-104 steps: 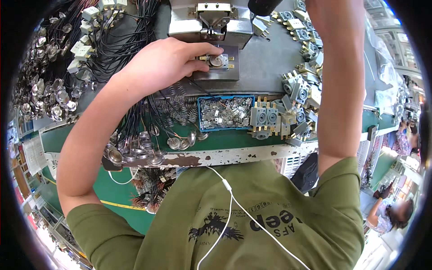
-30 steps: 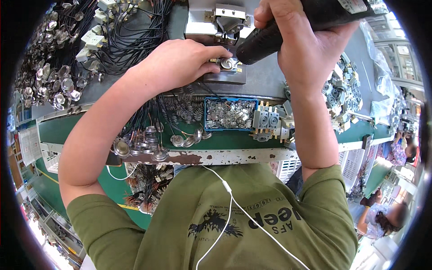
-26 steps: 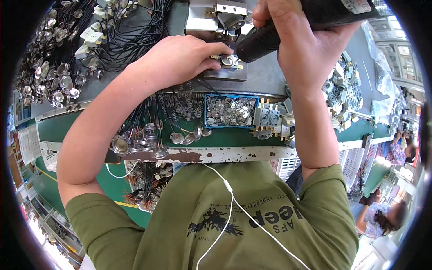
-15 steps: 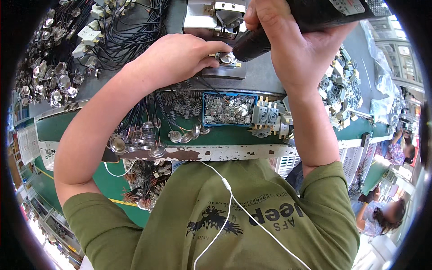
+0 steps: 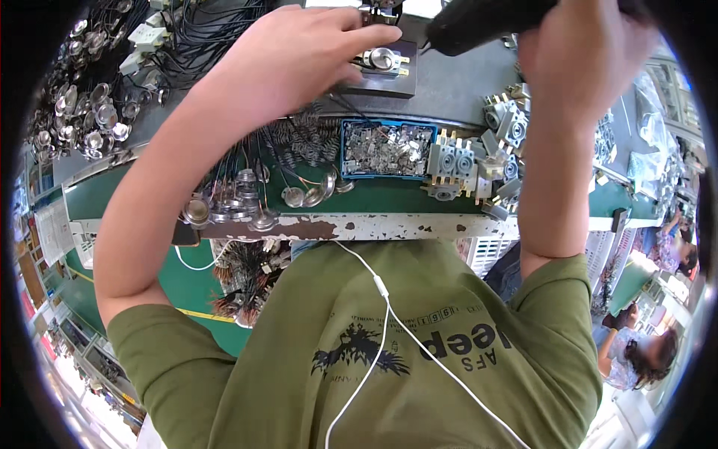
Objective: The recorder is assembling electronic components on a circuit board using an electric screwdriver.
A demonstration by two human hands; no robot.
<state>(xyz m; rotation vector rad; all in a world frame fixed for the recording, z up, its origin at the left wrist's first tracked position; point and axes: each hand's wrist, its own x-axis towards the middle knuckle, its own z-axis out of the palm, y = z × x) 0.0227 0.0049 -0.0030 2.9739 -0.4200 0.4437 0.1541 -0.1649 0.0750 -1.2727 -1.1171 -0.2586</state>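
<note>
A round metal-capped part with brass terminals sits on a dark metal block. Over its left side is my left hand, index finger stretched past the part and thumb apart, with nothing seen between them. Beyond the part, a metal clamp-like fixture is cut off by the upper edge. My right hand, smeared by motion, is wrapped round a black electric screwdriver. The screwdriver's thin bit points left toward the part, apart from it.
A blue tray of small metal pieces stands near the bench edge. Grey sockets lie to its right, springs to its left. Wired metal caps heap up at left. Two people are far right.
The screwdriver has moved away to the right, off the part, with my right hand. My left fingers have let go of the part and spread above it.
</note>
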